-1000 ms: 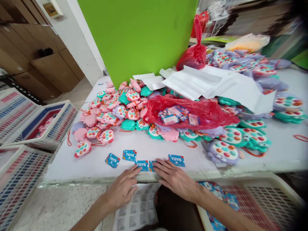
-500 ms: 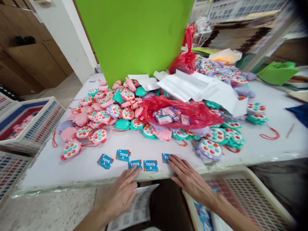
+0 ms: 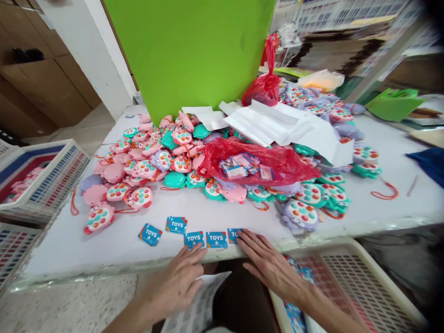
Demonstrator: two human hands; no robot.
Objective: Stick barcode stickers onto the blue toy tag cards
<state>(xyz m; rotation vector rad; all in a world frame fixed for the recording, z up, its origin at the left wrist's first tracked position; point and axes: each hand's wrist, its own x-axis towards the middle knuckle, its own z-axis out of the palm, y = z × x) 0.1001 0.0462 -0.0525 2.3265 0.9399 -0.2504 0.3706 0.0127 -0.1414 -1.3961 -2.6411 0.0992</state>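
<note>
Blue TOYS cards (image 3: 216, 239) in row along near edge of table (image 3: 104, 245), at fingertips. Right hand (image 3: 268, 267) flat, fingers spread, tips on rightmost card (image 3: 233, 233); nothing pinched. Left hand (image 3: 180, 280) flat, spread, tips touching middle card (image 3: 194, 239). Bare strip beyond row, then toy pile (image 3: 156, 159), red bag (image 3: 277, 162). White basket (image 3: 364, 273) beside right wrist, below edge.
</note>
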